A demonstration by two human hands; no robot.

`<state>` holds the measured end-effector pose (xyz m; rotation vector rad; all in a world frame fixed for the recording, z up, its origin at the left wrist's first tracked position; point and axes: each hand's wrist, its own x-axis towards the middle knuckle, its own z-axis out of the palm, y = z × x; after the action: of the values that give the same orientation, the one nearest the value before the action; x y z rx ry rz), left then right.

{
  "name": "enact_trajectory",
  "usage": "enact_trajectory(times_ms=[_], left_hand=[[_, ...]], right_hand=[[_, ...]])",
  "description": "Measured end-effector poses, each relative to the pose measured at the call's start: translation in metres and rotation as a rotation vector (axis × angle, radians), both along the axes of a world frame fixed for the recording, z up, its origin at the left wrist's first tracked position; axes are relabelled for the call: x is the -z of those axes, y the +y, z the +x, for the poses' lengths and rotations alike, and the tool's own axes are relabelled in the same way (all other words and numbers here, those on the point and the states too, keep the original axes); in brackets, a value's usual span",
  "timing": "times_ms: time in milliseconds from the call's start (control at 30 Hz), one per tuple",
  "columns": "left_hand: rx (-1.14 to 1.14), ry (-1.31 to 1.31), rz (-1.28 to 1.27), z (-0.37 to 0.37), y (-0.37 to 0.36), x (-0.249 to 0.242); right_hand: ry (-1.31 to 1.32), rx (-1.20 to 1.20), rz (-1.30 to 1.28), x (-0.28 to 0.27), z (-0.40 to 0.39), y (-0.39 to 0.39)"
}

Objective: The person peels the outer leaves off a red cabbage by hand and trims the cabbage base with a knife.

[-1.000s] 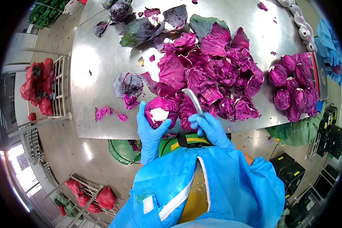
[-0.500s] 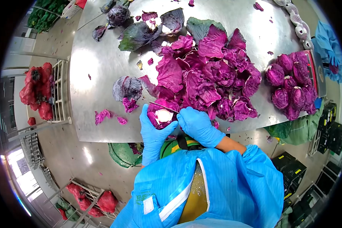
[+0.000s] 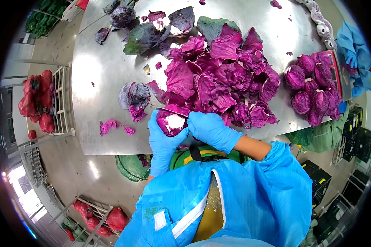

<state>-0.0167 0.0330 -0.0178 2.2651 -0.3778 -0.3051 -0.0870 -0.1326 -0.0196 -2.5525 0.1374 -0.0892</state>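
Observation:
A red cabbage (image 3: 167, 124) with its white cut core facing up sits at the table's near edge. My left hand (image 3: 163, 140), in a blue glove, is wrapped round its left and lower side. In my right hand (image 3: 213, 131), also gloved, is a knife (image 3: 174, 112), its thin blade lying across the cabbage's far edge. The fingers round the handle hide most of it. Right behind lies a big heap of loose purple leaves (image 3: 222, 78). To the left of the heap is a greyish cabbage (image 3: 134, 95) with outer leaves still on.
Trimmed cabbages (image 3: 311, 88) are grouped at the right of the metal table (image 3: 99, 78). Dark outer leaves (image 3: 146, 37) lie at the back left. A person in blue (image 3: 356, 57) stands far right. Red net sacks (image 3: 39, 101) are on a rack at left; black crates (image 3: 316, 181) stand lower right.
The view has shifted slightly, so the table contents sit a little further left. Both hands keep their hold on the cabbage and knife; the blade now lies flatter along the cabbage's far edge.

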Motion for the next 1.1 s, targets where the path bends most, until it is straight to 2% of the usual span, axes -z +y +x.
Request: enact_trajectory(times_ms=[33, 167, 233, 433, 467, 500, 567, 700, 733, 833, 967, 1000, 1033, 1100], left_hand=[[-0.003, 0.001, -0.005, 0.000, -0.001, 0.001], [-0.022, 0.041, 0.021, 0.001, -0.004, -0.004], [-0.037, 0.063, 0.029, 0.000, -0.004, -0.006], [-0.117, 0.032, 0.039, -0.005, -0.010, -0.004], [-0.114, 0.041, 0.064, -0.007, -0.010, -0.005], [-0.098, -0.007, 0.048, -0.011, -0.010, -0.004], [-0.053, -0.109, 0.018, -0.021, -0.009, -0.001], [-0.043, -0.057, -0.007, -0.017, -0.004, 0.002], [-0.029, -0.055, -0.039, -0.018, -0.004, 0.000], [0.062, -0.197, 0.002, -0.019, -0.003, -0.002], [0.103, -0.223, 0.070, -0.027, -0.011, -0.010], [0.148, -0.246, 0.092, -0.025, -0.009, -0.011], [0.193, -0.267, 0.114, -0.023, -0.006, -0.013], [0.245, -0.229, 0.109, -0.022, 0.005, -0.022]], right_hand=[[0.025, 0.002, 0.015, 0.000, 0.001, -0.003], [-0.173, -0.068, -0.428, -0.008, 0.006, -0.017], [-0.189, -0.088, -0.427, -0.004, 0.010, -0.024], [-0.142, 0.158, -0.133, 0.010, 0.010, -0.002], [-0.080, 0.231, -0.173, 0.015, 0.018, -0.002], [-0.226, 0.258, -0.095, 0.041, 0.021, -0.014], [-0.165, 0.292, -0.115, 0.031, 0.024, -0.030], [-0.228, 0.283, -0.146, -0.012, 0.011, -0.028], [-0.102, 0.271, -0.264, -0.021, 0.011, -0.026], [0.029, 0.178, -0.279, -0.038, 0.017, -0.022], [-0.021, 0.037, -0.184, -0.034, 0.020, -0.020], [0.073, 0.062, -0.284, -0.034, 0.025, -0.021], [0.034, 0.046, -0.195, -0.023, 0.027, -0.029], [0.186, 0.059, 0.273, -0.015, 0.028, -0.051]])
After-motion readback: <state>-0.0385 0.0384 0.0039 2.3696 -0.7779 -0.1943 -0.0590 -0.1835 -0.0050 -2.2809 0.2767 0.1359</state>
